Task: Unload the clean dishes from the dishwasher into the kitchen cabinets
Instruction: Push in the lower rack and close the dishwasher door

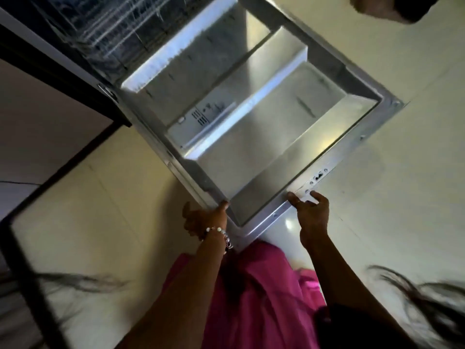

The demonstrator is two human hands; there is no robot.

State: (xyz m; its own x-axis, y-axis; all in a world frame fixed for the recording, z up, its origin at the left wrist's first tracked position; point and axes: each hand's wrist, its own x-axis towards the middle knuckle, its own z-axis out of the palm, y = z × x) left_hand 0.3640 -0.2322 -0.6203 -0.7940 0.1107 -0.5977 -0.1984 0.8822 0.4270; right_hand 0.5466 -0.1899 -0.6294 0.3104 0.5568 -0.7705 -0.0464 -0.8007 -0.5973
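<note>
The steel dishwasher door point(251, 127) lies folded down flat in front of me. My left hand point(205, 219), with a bead bracelet at the wrist, grips the door's near left corner, thumb on top. My right hand point(312, 212) grips the near edge beside the control buttons, thumb and a finger on top of the rim. Behind the door, the wire rack point(105, 28) sits inside the dark tub; I cannot tell what it holds.
Pale floor tiles point(377, 222) surround the door. A dark-edged cabinet front point(30, 248) runs along the left. Another person's foot point(387, 7) shows at the top right. My pink garment point(251, 298) is below the hands.
</note>
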